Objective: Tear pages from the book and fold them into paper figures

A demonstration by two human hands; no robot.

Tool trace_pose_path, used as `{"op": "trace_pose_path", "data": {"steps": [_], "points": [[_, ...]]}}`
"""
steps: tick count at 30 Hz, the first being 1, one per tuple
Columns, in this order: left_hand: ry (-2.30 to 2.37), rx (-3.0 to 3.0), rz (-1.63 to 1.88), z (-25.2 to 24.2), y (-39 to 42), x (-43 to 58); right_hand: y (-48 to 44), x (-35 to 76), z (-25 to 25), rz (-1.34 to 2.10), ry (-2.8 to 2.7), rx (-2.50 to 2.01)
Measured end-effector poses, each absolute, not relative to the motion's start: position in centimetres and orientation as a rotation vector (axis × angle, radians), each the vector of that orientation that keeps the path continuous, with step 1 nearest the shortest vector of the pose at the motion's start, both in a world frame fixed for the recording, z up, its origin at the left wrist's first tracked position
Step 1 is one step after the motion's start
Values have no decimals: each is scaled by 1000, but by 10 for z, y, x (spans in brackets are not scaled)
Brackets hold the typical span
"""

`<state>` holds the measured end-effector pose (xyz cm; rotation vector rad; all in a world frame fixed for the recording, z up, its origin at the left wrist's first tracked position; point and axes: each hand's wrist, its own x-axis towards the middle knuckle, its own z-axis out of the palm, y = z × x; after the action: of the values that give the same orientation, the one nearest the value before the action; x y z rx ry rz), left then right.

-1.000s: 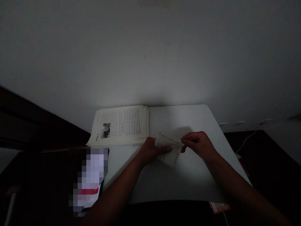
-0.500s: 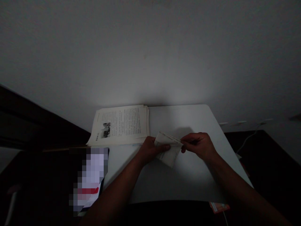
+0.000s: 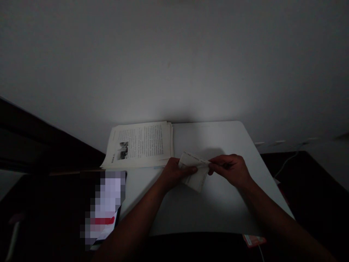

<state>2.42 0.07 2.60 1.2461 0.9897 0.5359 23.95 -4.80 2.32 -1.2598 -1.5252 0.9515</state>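
I see the white counter (image 3: 212, 211) under both grips. An open book (image 3: 139, 145) lies just left of them. Between them, a folded paper (image 3: 196, 177) is held over the counter, with the left grip (image 3: 174, 173) clamped on its left end and the right grip (image 3: 231, 169) pinching its top edge.

Dim light. 2 arms in frame, both the person's own. Left hand (image 3: 174, 174) and right hand (image 3: 231, 169): bare, fingers uncovered. Left forearm (image 3: 136, 222): bare from the wrist to the bottom edge. Right forearm (image 3: 272, 214): likewise bare, out to the lower right corner. Both forearms fall into shadow toward the bottom edge. Finer detail on wrists or fingers cannot be told in this light.
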Motion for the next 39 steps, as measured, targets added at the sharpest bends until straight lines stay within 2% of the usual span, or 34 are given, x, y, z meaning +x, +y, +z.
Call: {"op": "trace_pose_path", "data": {"steps": [19, 27, 39], "points": [[1024, 1321, 477, 26, 0, 23, -48, 235, 22, 1070, -1403, -1318], [942, 1332, 528, 23, 1, 22, -46, 238, 20, 764, -1588, -1164], [996, 1371, 507, 24, -1, 25, -46, 235, 18, 763, -1510, -1232]]}}
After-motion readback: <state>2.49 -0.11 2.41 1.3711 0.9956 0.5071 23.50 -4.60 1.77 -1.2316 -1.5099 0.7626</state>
